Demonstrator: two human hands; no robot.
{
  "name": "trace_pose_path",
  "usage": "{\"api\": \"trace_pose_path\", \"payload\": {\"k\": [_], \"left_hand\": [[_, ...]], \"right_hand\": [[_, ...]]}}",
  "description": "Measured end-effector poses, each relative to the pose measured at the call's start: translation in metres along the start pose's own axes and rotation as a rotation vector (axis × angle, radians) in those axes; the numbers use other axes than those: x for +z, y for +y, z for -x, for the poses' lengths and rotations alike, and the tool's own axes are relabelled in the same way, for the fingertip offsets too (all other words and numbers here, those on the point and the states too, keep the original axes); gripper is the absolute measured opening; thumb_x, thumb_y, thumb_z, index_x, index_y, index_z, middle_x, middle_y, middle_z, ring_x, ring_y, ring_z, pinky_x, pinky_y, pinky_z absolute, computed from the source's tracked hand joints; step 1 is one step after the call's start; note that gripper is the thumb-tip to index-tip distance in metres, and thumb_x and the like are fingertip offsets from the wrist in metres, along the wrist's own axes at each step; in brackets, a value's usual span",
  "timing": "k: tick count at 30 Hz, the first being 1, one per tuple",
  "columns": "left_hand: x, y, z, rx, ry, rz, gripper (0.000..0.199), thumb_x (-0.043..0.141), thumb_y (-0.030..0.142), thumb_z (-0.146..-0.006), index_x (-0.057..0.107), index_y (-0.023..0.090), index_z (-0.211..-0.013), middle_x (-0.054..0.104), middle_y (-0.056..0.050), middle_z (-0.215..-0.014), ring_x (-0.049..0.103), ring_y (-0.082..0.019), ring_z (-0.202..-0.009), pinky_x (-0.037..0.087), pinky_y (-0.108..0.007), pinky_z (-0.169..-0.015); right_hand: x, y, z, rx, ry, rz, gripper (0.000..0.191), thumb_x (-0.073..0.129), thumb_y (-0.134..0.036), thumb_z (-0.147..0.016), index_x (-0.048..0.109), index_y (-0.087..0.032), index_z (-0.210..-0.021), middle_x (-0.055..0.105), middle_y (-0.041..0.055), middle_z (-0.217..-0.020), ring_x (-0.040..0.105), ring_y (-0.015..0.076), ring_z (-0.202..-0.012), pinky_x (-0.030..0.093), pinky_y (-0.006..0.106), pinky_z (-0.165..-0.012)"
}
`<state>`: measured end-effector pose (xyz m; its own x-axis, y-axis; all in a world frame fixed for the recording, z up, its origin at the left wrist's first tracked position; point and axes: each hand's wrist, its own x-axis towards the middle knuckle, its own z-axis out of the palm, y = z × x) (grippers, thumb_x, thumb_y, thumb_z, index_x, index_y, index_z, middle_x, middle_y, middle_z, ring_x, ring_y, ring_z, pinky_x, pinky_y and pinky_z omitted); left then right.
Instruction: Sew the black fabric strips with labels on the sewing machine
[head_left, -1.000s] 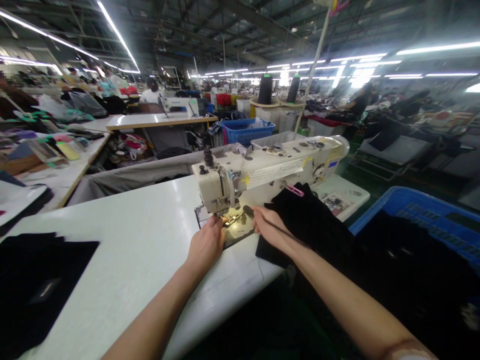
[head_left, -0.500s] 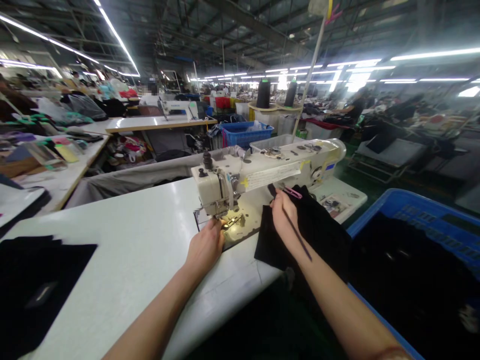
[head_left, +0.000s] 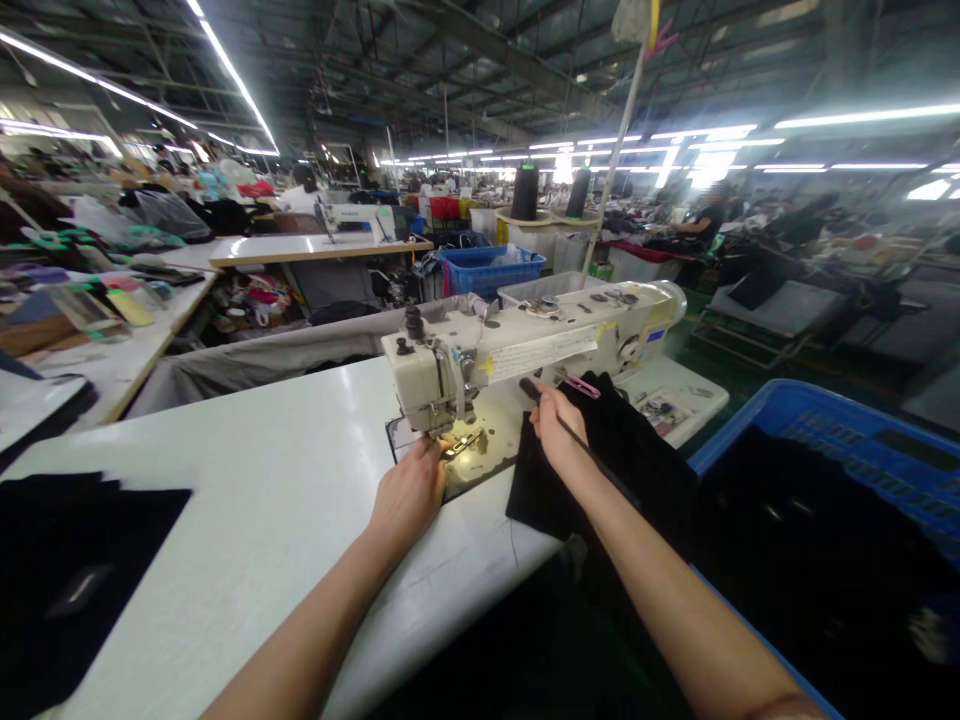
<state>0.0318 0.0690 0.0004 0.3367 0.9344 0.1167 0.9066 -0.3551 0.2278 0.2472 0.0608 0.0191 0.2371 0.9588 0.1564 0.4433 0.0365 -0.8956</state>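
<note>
My left hand is at the needle end of the white sewing machine, fingertips pinched together under the presser foot. What those fingers hold, if anything, is hidden. Just to their right a small metal attachment lies on the lit machine bed. My right hand is closed around a narrow dark strip, whose short end pokes out past the fingers while the rest trails back along my forearm. Beneath that hand, black fabric drapes over the table's front edge. Pink-handled thread snips rest just behind it.
Black pieces lie stacked at the left on the white table. At the right stands a blue basket of black cloth. Two dark thread cones stand behind the machine, near a thin pole.
My right hand has shifted slightly left, toward the machine bed, bringing the dark strip's end with it. My left hand stays at the presser foot.
</note>
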Motion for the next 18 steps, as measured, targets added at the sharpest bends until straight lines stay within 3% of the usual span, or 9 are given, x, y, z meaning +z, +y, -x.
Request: {"api": "trace_pose_path", "payload": {"k": [4,9,14,18], "left_hand": [[0.000,-0.002,0.001,0.008,0.007,0.013,0.034,0.034,0.023,-0.099,0.058,0.019,-0.123,0.061,-0.011,-0.122,0.065,-0.025,-0.104,0.052,-0.034,-0.082],[0.001,-0.005,0.003,-0.012,0.036,0.074,0.034,0.036,0.024,-0.100,0.055,0.020,-0.128,0.062,-0.010,-0.119,0.065,-0.023,-0.106,0.052,-0.034,-0.085],[0.002,-0.005,0.004,-0.032,0.056,0.092,0.034,0.038,0.026,-0.100,0.053,0.018,-0.130,0.061,-0.010,-0.118,0.066,-0.023,-0.102,0.052,-0.032,-0.081],[0.001,-0.004,0.003,-0.013,0.031,0.059,0.035,0.036,0.025,-0.100,0.056,0.022,-0.128,0.060,-0.009,-0.119,0.066,-0.023,-0.102,0.051,-0.031,-0.081]], "right_hand": [[0.002,-0.005,0.001,-0.017,-0.094,-0.005,0.029,0.048,-0.031,-0.092,0.073,-0.020,-0.101,0.065,-0.0015,-0.061,0.060,0.0143,-0.053,0.049,0.024,-0.059],[-0.012,-0.009,0.004,-0.027,-0.057,-0.023,0.041,0.038,-0.038,-0.098,0.064,-0.019,-0.124,0.065,-0.0024,-0.068,0.056,0.0127,-0.050,0.047,0.024,-0.056],[-0.009,0.003,0.015,-0.016,-0.150,-0.034,0.043,0.039,-0.044,-0.097,0.072,-0.017,-0.104,0.059,-0.0029,-0.057,0.049,0.0122,-0.044,0.041,0.024,-0.048],[-0.004,0.007,0.016,-0.003,-0.156,-0.032,0.041,0.040,-0.041,-0.097,0.073,-0.017,-0.103,0.059,-0.0027,-0.058,0.050,0.0120,-0.044,0.041,0.024,-0.048]]}}
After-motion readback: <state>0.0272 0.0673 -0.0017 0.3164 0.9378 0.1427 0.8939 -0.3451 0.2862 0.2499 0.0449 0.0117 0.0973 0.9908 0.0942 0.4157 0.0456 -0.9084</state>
